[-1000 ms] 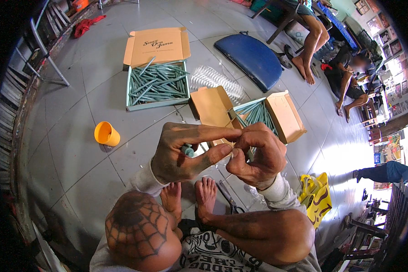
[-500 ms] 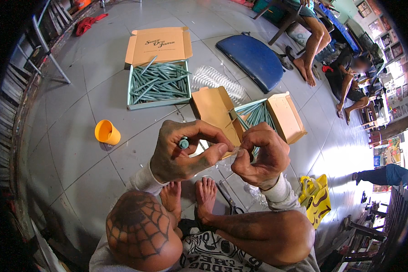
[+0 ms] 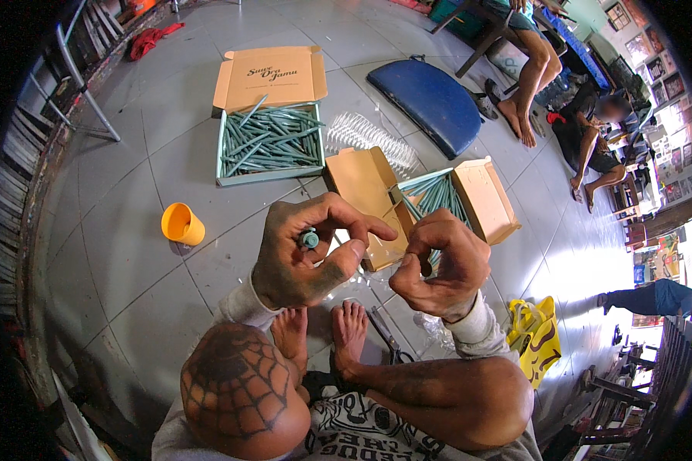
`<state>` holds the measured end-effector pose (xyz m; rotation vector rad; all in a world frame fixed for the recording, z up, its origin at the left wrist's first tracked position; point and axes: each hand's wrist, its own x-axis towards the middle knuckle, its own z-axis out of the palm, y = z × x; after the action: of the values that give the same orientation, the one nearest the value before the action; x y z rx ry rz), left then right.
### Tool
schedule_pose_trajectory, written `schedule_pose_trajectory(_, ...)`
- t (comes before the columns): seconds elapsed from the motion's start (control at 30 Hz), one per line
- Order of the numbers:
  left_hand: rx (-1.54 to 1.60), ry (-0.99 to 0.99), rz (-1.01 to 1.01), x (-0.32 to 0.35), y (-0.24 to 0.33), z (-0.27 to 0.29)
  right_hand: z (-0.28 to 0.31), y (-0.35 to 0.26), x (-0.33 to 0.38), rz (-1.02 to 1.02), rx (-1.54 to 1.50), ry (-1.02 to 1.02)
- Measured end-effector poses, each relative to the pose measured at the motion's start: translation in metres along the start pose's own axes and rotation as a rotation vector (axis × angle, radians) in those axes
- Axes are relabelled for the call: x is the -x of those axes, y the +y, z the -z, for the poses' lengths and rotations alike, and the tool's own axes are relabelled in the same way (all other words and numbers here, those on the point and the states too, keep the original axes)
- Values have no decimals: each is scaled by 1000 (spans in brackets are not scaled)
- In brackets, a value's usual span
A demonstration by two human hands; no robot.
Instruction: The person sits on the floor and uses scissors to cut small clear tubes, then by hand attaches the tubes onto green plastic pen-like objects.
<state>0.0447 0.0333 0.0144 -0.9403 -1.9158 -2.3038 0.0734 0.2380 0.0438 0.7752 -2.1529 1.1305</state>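
My left hand (image 3: 300, 250) curls its lower fingers around a teal pen-like stick (image 3: 309, 240), whose round end points up. Its thumb and forefinger are apart. Across from it, my right hand (image 3: 446, 265) is closed in a pinch; whatever lies between thumb and forefinger is hidden or too small to name. Beyond my hands, an open box (image 3: 267, 178) is filled with similar teal sticks (image 3: 273, 138). A second open box (image 3: 486, 201), just past my right hand, holds more teal sticks (image 3: 440, 196). A brown cardboard flap (image 3: 361, 180) stands beside it.
Clear plastic sleeves (image 3: 373, 138) lie between the boxes. An orange cup (image 3: 182, 224) stands left. Scissors (image 3: 390, 338) lie by my feet, a yellow bag (image 3: 533, 338) at right. Farther off are a blue cushion (image 3: 430, 104), a seated person's legs (image 3: 527, 92) and another person (image 3: 600, 142).
My hands have come apart: the left thumb and forefinger have opened and drawn back from the right fingers. The clear film seen between the fingertips no longer shows there.
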Motion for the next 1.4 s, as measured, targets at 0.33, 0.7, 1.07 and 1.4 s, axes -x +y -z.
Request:
schedule_pose_trajectory(0.33, -518, -72, -142, -2, 5, 14, 3, -4, -4, -117, 131, 27)
schedule_pose_trajectory(0.7, -370, 23, -134, -6, 11, -6, 2, -10, -6, -132, 64, -50)
schedule_pose_trajectory(1.07, 299, 522, 169, -2, 2, -37, -10, -14, -1, -705, -703, 193)
schedule_pose_trajectory(1.4, 405, 572, 150, -5, 0, -52, -29, -20, -8, -670, -847, 235)
